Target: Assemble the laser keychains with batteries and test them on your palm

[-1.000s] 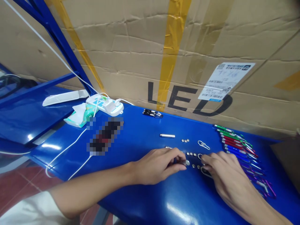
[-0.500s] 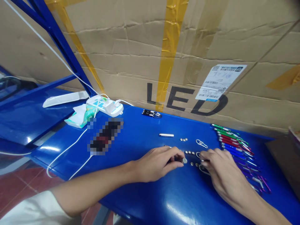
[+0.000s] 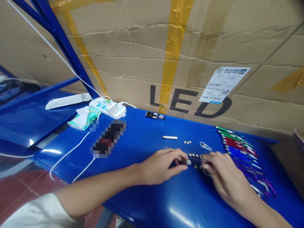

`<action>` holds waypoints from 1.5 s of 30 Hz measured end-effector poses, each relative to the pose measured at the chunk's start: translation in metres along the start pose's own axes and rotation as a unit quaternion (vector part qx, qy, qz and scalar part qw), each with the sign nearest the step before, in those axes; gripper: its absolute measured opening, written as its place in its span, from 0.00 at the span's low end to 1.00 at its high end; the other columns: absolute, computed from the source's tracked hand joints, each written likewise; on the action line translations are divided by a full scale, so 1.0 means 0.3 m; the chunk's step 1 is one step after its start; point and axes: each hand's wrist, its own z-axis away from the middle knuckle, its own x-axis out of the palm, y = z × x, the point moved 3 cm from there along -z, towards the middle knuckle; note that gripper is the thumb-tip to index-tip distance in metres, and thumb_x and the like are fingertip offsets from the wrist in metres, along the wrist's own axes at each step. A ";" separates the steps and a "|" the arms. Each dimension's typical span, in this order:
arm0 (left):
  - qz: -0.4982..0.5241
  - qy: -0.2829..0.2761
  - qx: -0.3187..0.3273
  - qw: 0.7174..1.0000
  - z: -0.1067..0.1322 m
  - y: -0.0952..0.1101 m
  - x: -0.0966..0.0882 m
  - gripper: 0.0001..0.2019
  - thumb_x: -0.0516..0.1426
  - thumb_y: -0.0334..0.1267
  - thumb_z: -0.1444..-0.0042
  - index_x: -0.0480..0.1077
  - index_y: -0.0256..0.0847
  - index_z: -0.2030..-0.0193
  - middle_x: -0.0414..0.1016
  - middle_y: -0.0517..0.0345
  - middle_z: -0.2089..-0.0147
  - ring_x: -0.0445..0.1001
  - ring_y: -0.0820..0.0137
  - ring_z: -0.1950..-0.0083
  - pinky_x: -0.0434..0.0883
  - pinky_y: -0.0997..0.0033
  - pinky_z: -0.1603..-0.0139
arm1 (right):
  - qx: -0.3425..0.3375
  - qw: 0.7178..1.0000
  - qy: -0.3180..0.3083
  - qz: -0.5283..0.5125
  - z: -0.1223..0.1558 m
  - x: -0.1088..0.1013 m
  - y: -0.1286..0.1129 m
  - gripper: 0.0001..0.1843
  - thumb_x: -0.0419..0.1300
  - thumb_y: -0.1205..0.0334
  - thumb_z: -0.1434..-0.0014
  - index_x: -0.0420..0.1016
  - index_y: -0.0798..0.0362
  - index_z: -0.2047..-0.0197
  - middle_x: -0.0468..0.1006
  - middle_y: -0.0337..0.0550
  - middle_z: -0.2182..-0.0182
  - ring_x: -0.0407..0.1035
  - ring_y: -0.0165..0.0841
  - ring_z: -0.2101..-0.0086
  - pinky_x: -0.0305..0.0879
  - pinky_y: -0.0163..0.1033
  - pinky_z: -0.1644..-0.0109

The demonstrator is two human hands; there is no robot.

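My left hand (image 3: pixel 163 166) is closed over the blue table, its thumb and fingers pinching a small round silver piece (image 3: pixel 188 162); whatever lies behind that flat face is hidden in the hand. Just to the right, my right hand (image 3: pixel 223 171) pinches with its fingertips down by the front row of button cells (image 3: pixel 196 166); what it grips is too small to make out. Another row of button cells (image 3: pixel 193 155) lies between the hands. Farther back are a silver penlight tube (image 3: pixel 170 137), a few more button cells (image 3: pixel 187 142) and a silver carabiner clip (image 3: pixel 205 146).
Several coloured penlights with clips (image 3: pixel 239 152) lie in a row at the right, beside a brown box (image 3: pixel 287 158). Black penlights (image 3: pixel 154 116) rest at the back. A power strip (image 3: pixel 108 107), tissue pack (image 3: pixel 83 118) and white cable (image 3: pixel 68 148) are at left. A large carton (image 3: pixel 133 63) stands behind.
My right hand has shifted slightly left, its fingertips now covering part of the front row of button cells. My left hand keeps its pinch. The view has moved a little.
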 end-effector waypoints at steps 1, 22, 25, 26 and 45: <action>-0.001 0.000 -0.001 1.000 0.001 -0.001 0.000 0.10 0.61 0.42 0.27 0.74 0.44 0.43 0.82 0.53 0.47 0.81 0.66 0.47 0.75 0.66 0.42 | 0.003 1.000 0.010 -0.002 -0.003 -0.001 0.000 0.06 0.53 0.67 0.21 0.70 0.50 0.53 0.77 0.40 0.66 0.68 0.34 0.68 0.63 0.40 0.63; -0.012 0.003 0.016 1.000 -0.004 -0.029 0.015 0.12 0.62 0.41 0.28 0.73 0.43 0.42 0.81 0.54 0.47 0.81 0.67 0.48 0.75 0.65 0.40 | 0.064 0.997 0.044 -0.018 -0.046 -0.013 -0.019 0.04 0.61 0.64 0.24 0.77 0.47 0.50 0.81 0.44 0.59 0.78 0.39 0.61 0.74 0.43 0.55; -0.021 -0.003 0.015 1.000 -0.006 -0.026 0.016 0.11 0.61 0.40 0.27 0.73 0.43 0.41 0.81 0.53 0.46 0.80 0.66 0.47 0.75 0.64 0.39 | 0.085 0.993 0.076 -0.018 -0.050 -0.004 -0.018 0.09 0.61 0.67 0.25 0.78 0.46 0.47 0.82 0.45 0.57 0.79 0.41 0.58 0.75 0.45 0.53; -0.023 -0.005 0.016 1.000 -0.007 -0.024 0.015 0.11 0.61 0.40 0.27 0.73 0.43 0.41 0.80 0.53 0.45 0.80 0.66 0.47 0.75 0.63 0.39 | 0.090 0.992 0.092 -0.015 -0.051 -0.004 -0.020 0.10 0.61 0.67 0.26 0.79 0.45 0.47 0.83 0.45 0.56 0.79 0.42 0.57 0.75 0.46 0.52; -0.048 -0.026 0.025 0.998 -0.013 0.006 0.009 0.07 0.62 0.38 0.27 0.69 0.42 0.48 0.80 0.53 0.46 0.78 0.64 0.47 0.74 0.62 0.42 | 0.133 0.983 0.129 -0.004 -0.012 0.010 -0.014 0.07 0.63 0.66 0.27 0.76 0.42 0.51 0.85 0.44 0.59 0.81 0.46 0.60 0.75 0.55 0.53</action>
